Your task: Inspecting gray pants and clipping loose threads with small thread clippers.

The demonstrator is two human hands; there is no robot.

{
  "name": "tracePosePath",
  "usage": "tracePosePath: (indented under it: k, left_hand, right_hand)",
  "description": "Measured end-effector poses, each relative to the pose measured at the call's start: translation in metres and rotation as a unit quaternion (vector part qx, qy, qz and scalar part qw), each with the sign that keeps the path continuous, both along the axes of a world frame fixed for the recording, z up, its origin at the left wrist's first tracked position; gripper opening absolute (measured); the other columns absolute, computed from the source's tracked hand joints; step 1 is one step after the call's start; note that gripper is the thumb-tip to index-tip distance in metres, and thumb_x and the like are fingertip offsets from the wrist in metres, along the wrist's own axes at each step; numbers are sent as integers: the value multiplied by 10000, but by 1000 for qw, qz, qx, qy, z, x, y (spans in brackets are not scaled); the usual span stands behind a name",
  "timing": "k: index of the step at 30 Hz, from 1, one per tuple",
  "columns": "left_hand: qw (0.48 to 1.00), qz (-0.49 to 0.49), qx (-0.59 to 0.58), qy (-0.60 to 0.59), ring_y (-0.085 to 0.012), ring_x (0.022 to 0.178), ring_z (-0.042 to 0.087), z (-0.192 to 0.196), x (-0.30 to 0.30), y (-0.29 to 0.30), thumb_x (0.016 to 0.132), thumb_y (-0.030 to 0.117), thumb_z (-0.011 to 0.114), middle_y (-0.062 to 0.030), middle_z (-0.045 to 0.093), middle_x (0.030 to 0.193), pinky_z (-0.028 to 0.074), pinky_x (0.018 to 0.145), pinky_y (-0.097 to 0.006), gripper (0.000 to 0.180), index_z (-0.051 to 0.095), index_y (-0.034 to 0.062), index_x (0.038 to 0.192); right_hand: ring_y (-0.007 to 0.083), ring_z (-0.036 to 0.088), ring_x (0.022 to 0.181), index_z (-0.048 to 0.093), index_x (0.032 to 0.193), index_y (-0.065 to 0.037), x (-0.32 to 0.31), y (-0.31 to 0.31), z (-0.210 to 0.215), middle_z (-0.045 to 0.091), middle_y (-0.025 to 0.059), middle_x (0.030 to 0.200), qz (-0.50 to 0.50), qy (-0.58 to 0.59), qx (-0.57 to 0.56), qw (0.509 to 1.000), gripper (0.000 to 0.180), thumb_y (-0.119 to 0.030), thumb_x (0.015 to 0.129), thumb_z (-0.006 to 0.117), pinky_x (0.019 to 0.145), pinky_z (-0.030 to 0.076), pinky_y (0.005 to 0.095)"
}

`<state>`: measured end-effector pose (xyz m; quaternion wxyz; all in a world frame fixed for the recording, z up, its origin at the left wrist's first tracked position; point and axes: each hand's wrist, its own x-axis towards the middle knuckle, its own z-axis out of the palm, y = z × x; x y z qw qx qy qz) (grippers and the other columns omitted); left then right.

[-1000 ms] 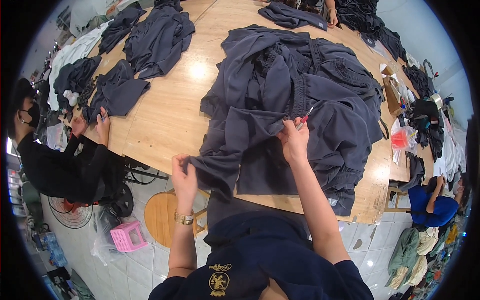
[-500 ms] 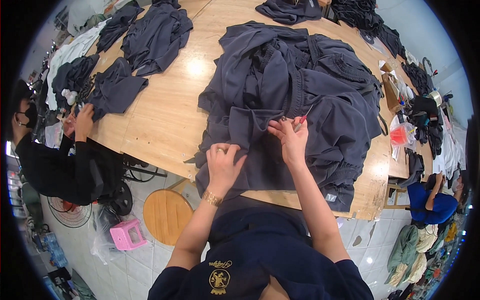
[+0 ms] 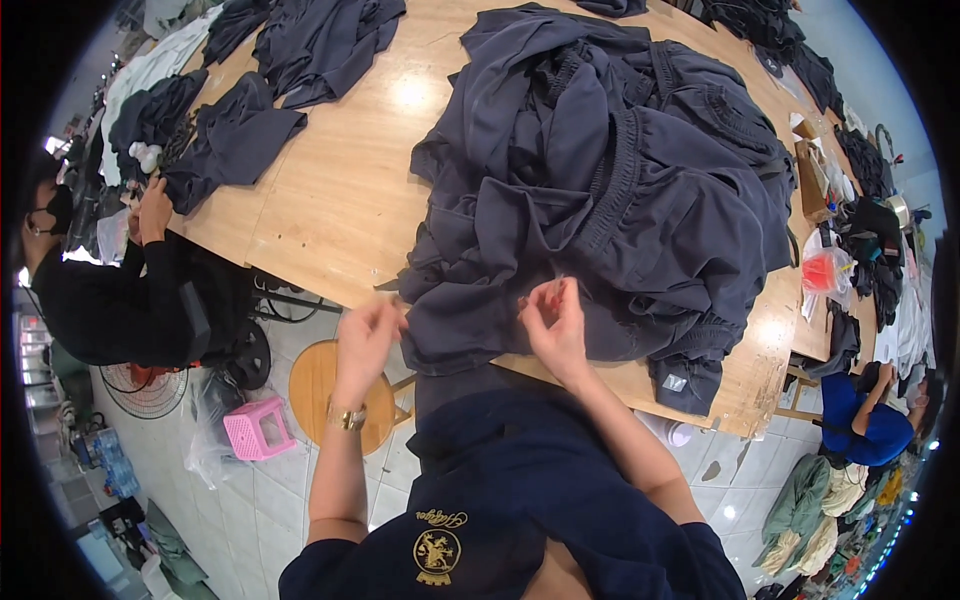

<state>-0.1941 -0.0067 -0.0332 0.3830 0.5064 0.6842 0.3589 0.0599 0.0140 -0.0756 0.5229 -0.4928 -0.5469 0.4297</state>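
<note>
A large heap of dark grey garments (image 3: pixel 520 200) with gathered elastic waistbands lies on the wooden table, its near part hanging to the front edge. My left hand (image 3: pixel 370 340) is off the heap's near left corner, over the table edge; motion blurs its bent fingers, and whether they hold anything does not show. Above the near part of the heap is my right hand (image 3: pixel 555 330), closed with its fingers curled in. A small pointed tool with a red part was in it half a second ago; now only a reddish bit shows at the fingers, blurred.
More dark garments (image 3: pixel 235 140) lie at the table's far left, where a person in black (image 3: pixel 110 300) sits working. A round wooden stool (image 3: pixel 330 400) and a pink plastic stool (image 3: pixel 258 428) stand below. A cardboard box (image 3: pixel 815 180) and a red-filled bag (image 3: pixel 825 270) are at right.
My left hand has moved left and nearer, off the cloth. My right hand has drawn nearer and slightly left, its fingers curling in. The cloth's near edge has shifted; the view has moved slightly.
</note>
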Motion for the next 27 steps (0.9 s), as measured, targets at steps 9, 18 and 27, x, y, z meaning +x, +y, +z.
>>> tracePosePath:
  k: [9,18,27]
  left_hand:
    - [839,66,-283,-460,-94,695,569,-45,68,-44,902,298,612,-62,620,939,455,573,-238,257,521,60,933]
    - [822,42,-84,-561,-138,942,606,15,87,-5,952,167,515,-39,617,1044,541,718,-299,223,543,61,1147]
    - [811,53,-18,-582,-158,943,609,28,93,4,946,97,504,-78,621,1022,534,872,-388,172,585,-5,1059]
  right_hand:
    - [170,519,578,391,911,-27,-13,-24,0,537,79,707,70,-54,-34,995,249,-24,806,616,545,427,282]
    - [60,379,571,389,863,-47,12,-14,22,426,7,643,53,126,-120,983,235,-217,925,538,516,334,231]
    - [157,435,489,458,787,-28,12,-9,54,456,68,582,63,-76,-26,995,291,-261,881,606,491,368,288]
